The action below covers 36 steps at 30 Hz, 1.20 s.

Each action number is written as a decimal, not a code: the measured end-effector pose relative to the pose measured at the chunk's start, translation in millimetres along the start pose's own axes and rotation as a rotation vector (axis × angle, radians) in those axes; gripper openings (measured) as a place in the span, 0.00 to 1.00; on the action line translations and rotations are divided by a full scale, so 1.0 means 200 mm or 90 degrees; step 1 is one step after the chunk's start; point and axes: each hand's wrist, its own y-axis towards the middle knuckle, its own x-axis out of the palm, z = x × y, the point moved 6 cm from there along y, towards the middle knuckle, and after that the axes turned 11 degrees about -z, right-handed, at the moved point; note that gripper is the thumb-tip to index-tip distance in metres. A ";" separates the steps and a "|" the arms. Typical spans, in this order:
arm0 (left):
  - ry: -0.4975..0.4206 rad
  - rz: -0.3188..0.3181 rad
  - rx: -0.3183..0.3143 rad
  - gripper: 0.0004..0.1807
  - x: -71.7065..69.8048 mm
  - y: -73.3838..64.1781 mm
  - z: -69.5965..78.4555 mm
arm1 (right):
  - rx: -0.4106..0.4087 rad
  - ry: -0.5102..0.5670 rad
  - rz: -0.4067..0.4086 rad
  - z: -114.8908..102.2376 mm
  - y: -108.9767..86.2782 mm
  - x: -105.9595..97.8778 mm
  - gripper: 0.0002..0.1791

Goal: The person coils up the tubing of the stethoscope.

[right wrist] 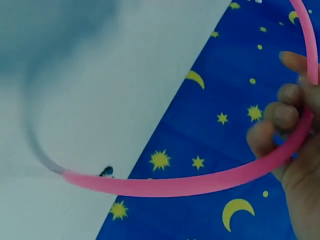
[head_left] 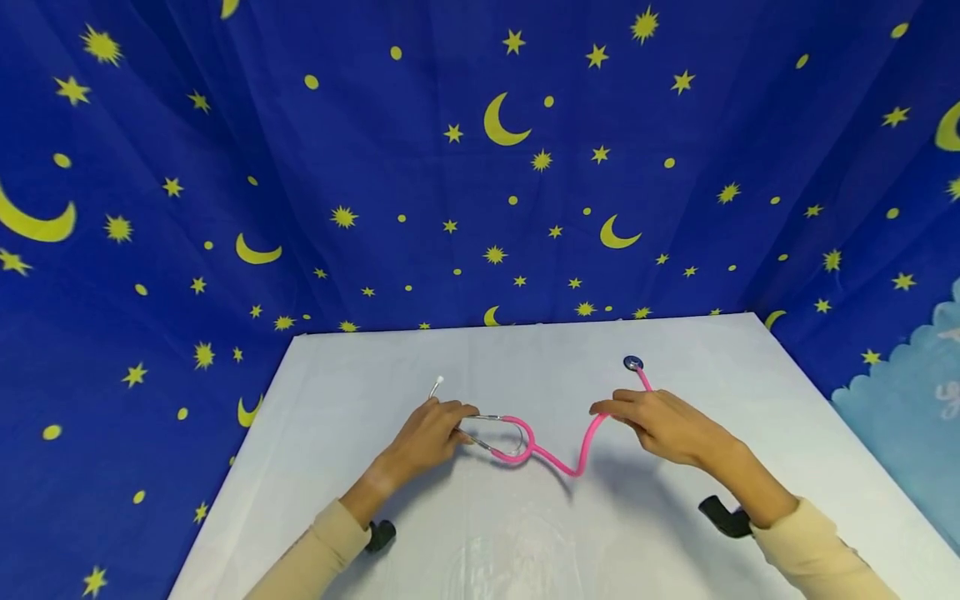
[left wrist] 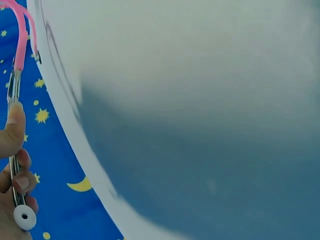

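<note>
A stethoscope with pink tubing is held over the white table between both hands. My left hand grips its metal ear tubes; in the left wrist view the thumb presses the ear tubes against the fingers, and a white eartip pokes out below. My right hand holds the pink tubing farther along, and in the right wrist view the fingers curl round the tube. Beyond that hand, the round chest piece sticks out toward the back of the table. Between the hands the tubing sags in a V.
The white table has its back edge against a blue curtain with yellow moons and stars. A light-blue patterned cloth hangs at the right. Black pieces show beside the left sleeve and the right sleeve.
</note>
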 end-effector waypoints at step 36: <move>-0.191 0.153 -0.123 0.20 -0.30 -0.04 -0.09 | 0.156 0.143 0.011 0.08 0.04 0.21 0.08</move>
